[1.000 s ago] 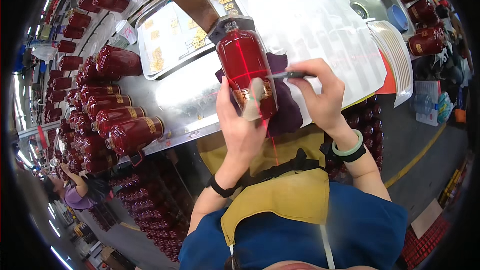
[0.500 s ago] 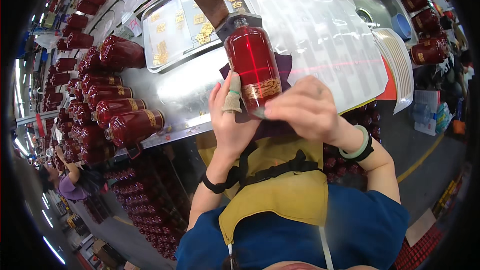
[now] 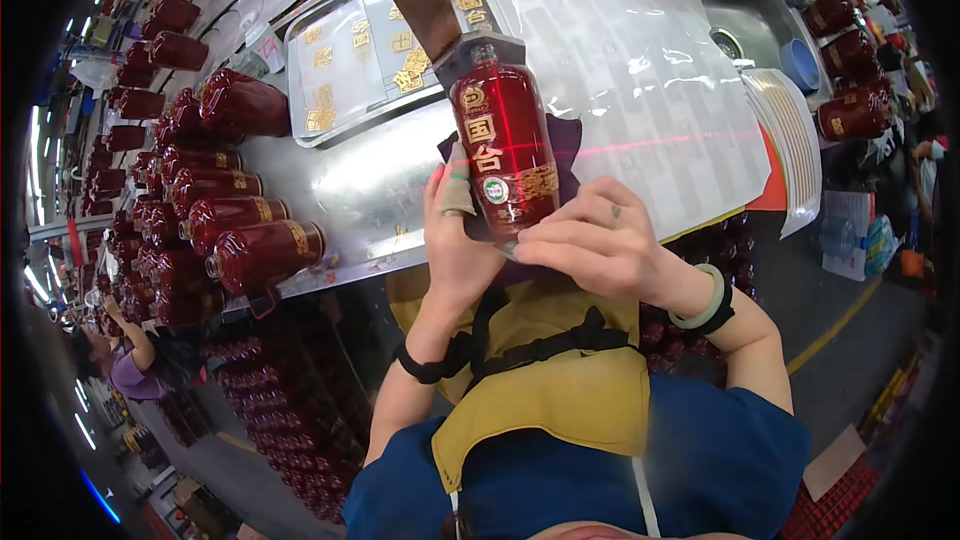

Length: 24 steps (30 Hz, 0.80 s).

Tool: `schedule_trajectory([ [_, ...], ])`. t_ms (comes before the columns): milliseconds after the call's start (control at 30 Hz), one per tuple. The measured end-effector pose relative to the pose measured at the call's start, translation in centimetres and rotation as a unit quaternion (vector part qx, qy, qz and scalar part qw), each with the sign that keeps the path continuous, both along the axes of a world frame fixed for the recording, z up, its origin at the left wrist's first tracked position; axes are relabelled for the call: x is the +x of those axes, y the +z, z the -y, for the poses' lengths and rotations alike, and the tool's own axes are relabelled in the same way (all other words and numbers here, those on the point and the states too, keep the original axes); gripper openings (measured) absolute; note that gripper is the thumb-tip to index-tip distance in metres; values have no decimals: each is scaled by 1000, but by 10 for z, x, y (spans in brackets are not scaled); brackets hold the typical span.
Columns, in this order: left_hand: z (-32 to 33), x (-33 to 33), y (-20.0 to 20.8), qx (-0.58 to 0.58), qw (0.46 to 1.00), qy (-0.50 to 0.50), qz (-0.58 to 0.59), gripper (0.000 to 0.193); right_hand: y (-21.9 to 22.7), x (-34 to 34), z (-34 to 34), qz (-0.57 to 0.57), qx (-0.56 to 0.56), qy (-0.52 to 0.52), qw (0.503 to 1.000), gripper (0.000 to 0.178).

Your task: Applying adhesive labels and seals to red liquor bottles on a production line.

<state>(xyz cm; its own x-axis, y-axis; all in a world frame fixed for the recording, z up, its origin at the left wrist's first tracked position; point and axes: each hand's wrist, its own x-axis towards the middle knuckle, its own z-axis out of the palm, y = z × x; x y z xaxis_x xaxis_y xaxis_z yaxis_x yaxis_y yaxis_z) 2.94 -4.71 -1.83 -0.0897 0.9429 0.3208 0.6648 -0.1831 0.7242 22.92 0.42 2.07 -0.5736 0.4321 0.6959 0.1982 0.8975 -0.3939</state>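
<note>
A dark red glass bottle (image 3: 515,140) with gold characters, a gold patterned band and a small round green-and-white label lies with its neck away from me. Its neck end rests in a notched dark holder (image 3: 455,58) on a brown bar. My left hand (image 3: 460,240) is closed around the bottle's lower left side, a beige finger cot on one finger. At the base, my right hand (image 3: 600,245) pinches the bottle's near edge with thumb and fingers. A thin red light line crosses the bottle. Dark purple cloth (image 3: 566,145) lies beneath it.
A metal tray (image 3: 300,90) with gold character pieces on backing sheets stands beyond my left hand. Several red bottles (image 3: 265,255) crowd the left. White translucent sheeting (image 3: 620,70) covers the table's right side, near a sink (image 3: 760,5) with a blue bowl (image 3: 800,58).
The bottle has turned about its long axis, so the gold characters and round label now face up. My right hand has shifted slightly at the base, its fingers still closed.
</note>
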Motion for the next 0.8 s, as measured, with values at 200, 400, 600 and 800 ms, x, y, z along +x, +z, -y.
schedule_trajectory([
  [200, 4, 3, 5, 77, 997, -13, 28, 99, 0, 2, 1, 14, 20, -27, 999, 22],
  [400, 1, 2, 2, 27, 999, -22, -37, 98, -1, 2, 1, -15, -40, -112, 993, 26],
  [600, 3, 4, 1, -57, 996, 13, 62, 87, -3, 3, 2, -33, -24, -85, 996, 24],
  [800, 7, 3, 3, -30, 999, 7, 44, 85, -6, 4, 4, 10, 8, -10, 1000, 25],
])
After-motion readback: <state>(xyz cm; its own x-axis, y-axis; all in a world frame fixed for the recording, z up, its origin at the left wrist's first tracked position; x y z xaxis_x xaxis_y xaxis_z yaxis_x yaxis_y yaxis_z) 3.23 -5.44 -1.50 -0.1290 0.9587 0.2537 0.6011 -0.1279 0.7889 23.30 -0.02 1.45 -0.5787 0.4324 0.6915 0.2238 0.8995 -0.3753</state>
